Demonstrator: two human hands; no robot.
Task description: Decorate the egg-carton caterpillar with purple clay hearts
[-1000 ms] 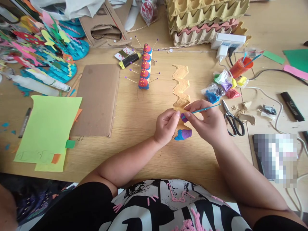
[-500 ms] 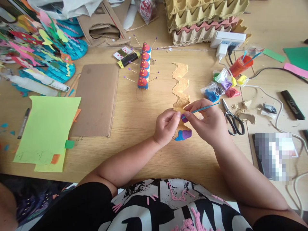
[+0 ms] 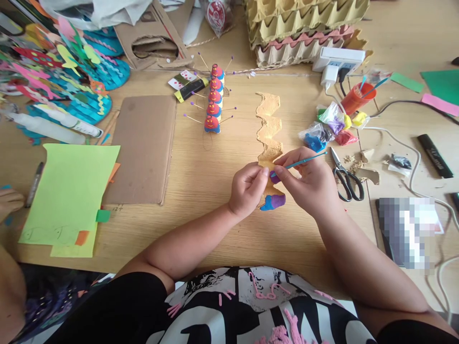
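A yellowish egg-carton strip [image 3: 269, 128] runs away from me on the table. Blue and purple clay [image 3: 277, 201] covers its near end, with a smaller purple clay patch [image 3: 274, 177] one section farther up. My left hand [image 3: 249, 186] pinches the strip's left edge beside that patch. Between the thumb and fingers of my right hand [image 3: 306, 179] is a thin blue modelling tool [image 3: 304, 161], its tip on the purple patch. Farther left stands a finished-looking caterpillar [image 3: 214, 102] of red and blue clay with purple-tipped sticks.
Scissors [image 3: 347, 177] lie right of my right hand, below bagged clay [image 3: 317, 134] and an orange cup [image 3: 358, 98]. Stacked egg trays [image 3: 304, 33] stand at the back. Cardboard [image 3: 143, 148] and green paper [image 3: 71, 191] lie left. Another person's hand [image 3: 9, 200] rests at the far left.
The other person's hand has come into view at the left edge. My hands, the tool and the strip look almost unmoved.
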